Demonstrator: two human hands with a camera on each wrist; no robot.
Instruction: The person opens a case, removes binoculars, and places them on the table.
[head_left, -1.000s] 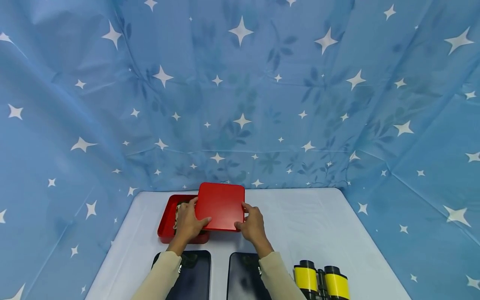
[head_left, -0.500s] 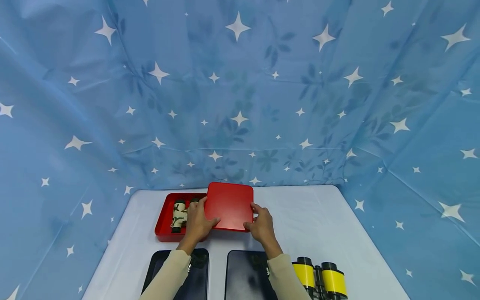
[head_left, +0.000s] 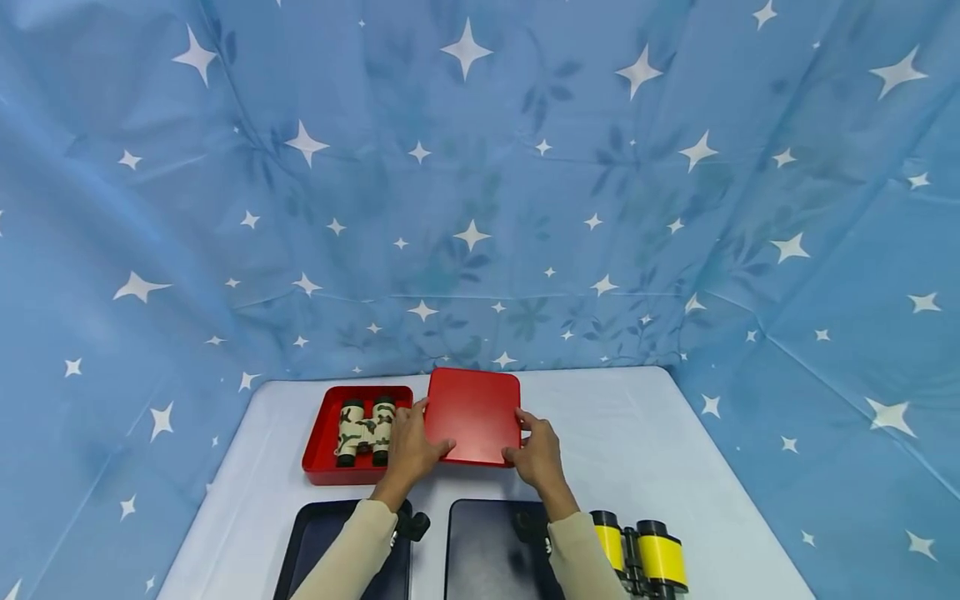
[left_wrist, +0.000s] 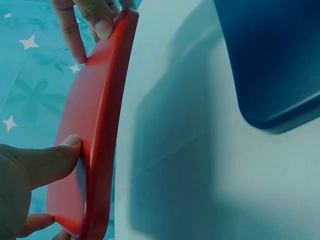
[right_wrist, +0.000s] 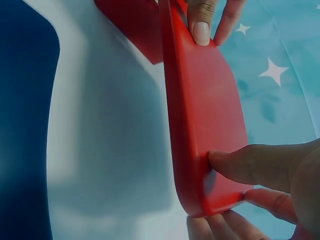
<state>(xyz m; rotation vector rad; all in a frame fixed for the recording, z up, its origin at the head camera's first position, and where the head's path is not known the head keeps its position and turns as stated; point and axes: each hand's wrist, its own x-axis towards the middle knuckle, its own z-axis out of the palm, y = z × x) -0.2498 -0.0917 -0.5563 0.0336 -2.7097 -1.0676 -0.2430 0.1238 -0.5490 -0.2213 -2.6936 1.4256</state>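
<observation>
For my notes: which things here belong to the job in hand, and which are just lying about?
Job in hand:
red lid, held by the left hand and right hand
probably the red box with camouflage binoculars in it

Apparently just lying about:
left dark tray
right dark tray
yellow-and-black binoculars

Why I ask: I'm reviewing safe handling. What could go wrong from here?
The glossy red square panel is held above the white table by its sides, between left hand and right hand; it might slip. The left hand is near the open red rectangular tray and could nudge it, with the camouflage binoculars inside. The beige right sleeve overlaps the yellow-and-black binoculars in the head view and might brush them.
</observation>
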